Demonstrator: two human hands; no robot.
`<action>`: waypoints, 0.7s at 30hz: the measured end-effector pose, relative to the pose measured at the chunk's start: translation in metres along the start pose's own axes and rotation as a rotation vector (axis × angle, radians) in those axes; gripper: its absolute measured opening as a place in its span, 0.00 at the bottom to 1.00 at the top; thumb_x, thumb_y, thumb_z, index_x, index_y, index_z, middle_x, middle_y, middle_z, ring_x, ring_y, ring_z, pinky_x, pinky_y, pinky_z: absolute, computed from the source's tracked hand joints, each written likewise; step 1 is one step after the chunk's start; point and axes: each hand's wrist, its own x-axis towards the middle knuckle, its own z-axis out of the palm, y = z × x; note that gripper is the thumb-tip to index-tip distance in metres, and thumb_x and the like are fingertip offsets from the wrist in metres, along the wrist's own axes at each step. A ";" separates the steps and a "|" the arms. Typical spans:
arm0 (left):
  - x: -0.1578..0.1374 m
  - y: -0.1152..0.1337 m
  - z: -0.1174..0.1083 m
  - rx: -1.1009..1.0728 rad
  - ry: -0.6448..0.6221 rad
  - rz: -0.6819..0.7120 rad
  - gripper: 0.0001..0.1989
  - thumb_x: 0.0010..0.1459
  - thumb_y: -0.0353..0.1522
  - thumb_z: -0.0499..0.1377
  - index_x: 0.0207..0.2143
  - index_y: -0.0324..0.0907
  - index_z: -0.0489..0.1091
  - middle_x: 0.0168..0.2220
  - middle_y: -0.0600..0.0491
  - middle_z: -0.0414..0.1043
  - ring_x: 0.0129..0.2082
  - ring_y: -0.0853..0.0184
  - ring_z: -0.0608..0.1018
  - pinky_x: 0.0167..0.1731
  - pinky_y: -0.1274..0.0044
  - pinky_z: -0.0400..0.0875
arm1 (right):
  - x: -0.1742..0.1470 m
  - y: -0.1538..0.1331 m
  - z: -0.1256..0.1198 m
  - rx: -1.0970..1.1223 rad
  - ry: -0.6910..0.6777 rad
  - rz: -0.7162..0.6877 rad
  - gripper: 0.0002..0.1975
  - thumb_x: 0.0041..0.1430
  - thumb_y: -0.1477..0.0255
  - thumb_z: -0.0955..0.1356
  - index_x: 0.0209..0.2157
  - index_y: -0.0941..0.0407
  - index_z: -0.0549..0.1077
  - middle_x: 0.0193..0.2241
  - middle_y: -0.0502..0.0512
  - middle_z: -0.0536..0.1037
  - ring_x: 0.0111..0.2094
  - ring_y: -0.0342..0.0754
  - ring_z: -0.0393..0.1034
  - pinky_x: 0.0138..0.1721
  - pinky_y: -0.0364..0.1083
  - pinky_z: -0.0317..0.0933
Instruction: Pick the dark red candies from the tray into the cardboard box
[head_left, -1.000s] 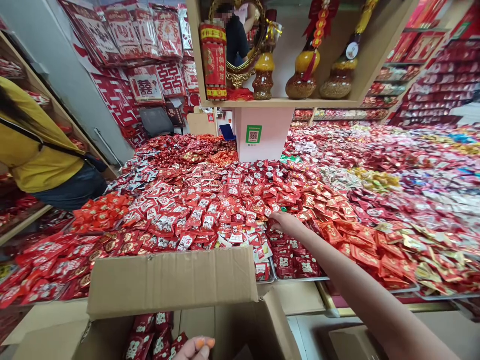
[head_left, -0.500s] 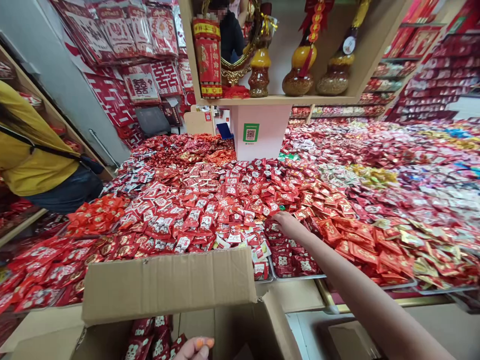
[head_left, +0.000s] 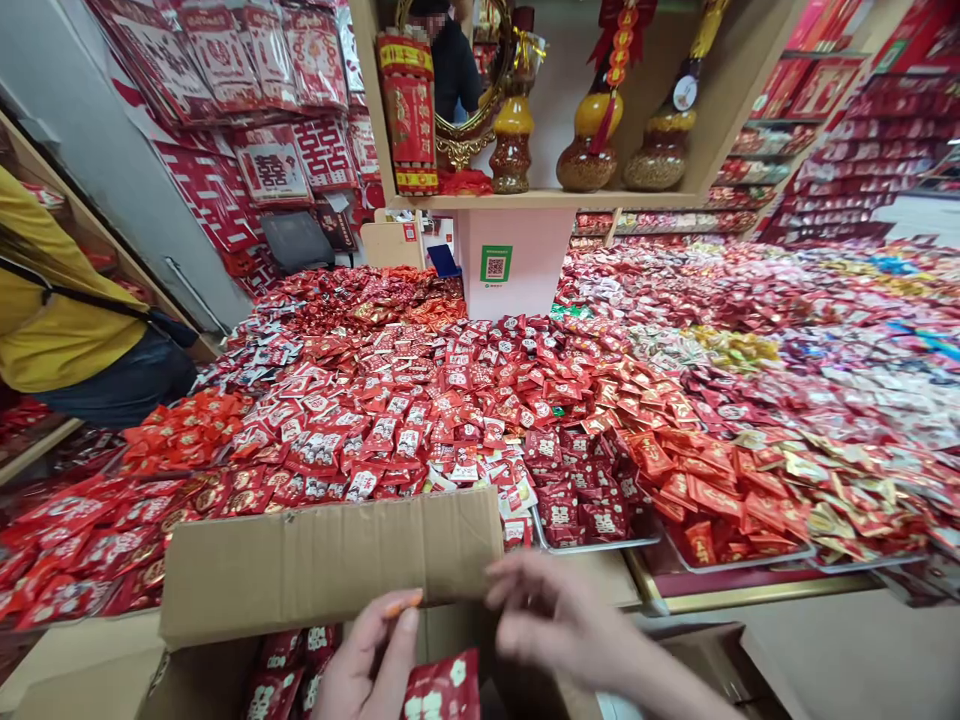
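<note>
Over the opening of a cardboard box point(head_left: 330, 550), my left hand point(head_left: 367, 660) has its thumb and index finger close together, the index fingertip orange. A dark red candy packet point(head_left: 444, 688) with pale printing sticks out beside that thumb; the hand appears to hold it, though the grip is partly hidden. More candy packets point(head_left: 271, 690) like it lie in the box on the left. My right hand point(head_left: 551, 620), slightly blurred, hovers over the box's right side with its fingers apart and nothing visible in them. Beyond it is a metal tray point(head_left: 600, 546) heaped with matching dark red packets.
Heaps of wrapped sweets point(head_left: 315, 400) in trays cover the wide counter. A shelf point(head_left: 555, 200) with a mirror and gourd-shaped bottles overhangs it on a white pillar point(head_left: 510, 290). A person in yellow point(head_left: 67, 300) stands at left. Another cardboard box point(head_left: 712, 660) is at lower right.
My right hand has come back from the dark red packets on the tray to the box. My left hand has risen, and a packet now shows beside its thumb.
</note>
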 end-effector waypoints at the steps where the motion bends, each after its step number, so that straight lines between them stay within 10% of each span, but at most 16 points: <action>1: 0.001 0.007 0.006 0.040 -0.010 0.060 0.14 0.45 0.42 0.62 0.33 0.46 0.74 0.35 0.53 0.77 0.40 0.61 0.74 0.41 0.80 0.66 | -0.009 0.000 0.020 0.151 -0.071 0.012 0.24 0.42 0.67 0.73 0.43 0.52 0.68 0.34 0.51 0.75 0.32 0.45 0.69 0.33 0.44 0.64; 4: 0.000 0.025 0.020 0.072 -0.076 0.128 0.12 0.49 0.40 0.60 0.36 0.46 0.72 0.34 0.52 0.76 0.36 0.63 0.75 0.37 0.79 0.68 | -0.018 -0.001 0.047 0.387 -0.078 0.081 0.24 0.37 0.70 0.75 0.40 0.52 0.69 0.34 0.50 0.74 0.32 0.44 0.69 0.33 0.44 0.64; 11: -0.008 0.035 0.024 -0.273 -0.432 -0.096 0.12 0.46 0.35 0.64 0.35 0.43 0.71 0.29 0.55 0.75 0.27 0.70 0.73 0.27 0.81 0.70 | -0.013 -0.007 0.021 0.569 0.130 0.114 0.19 0.40 0.68 0.75 0.35 0.57 0.68 0.27 0.49 0.74 0.26 0.41 0.67 0.25 0.43 0.66; 21: -0.003 0.022 0.027 -0.321 -0.321 -0.214 0.14 0.40 0.38 0.67 0.28 0.39 0.72 0.19 0.58 0.71 0.19 0.74 0.71 0.18 0.84 0.67 | -0.014 0.007 0.029 0.554 0.146 0.092 0.20 0.41 0.66 0.74 0.35 0.56 0.65 0.26 0.48 0.72 0.24 0.40 0.65 0.23 0.41 0.63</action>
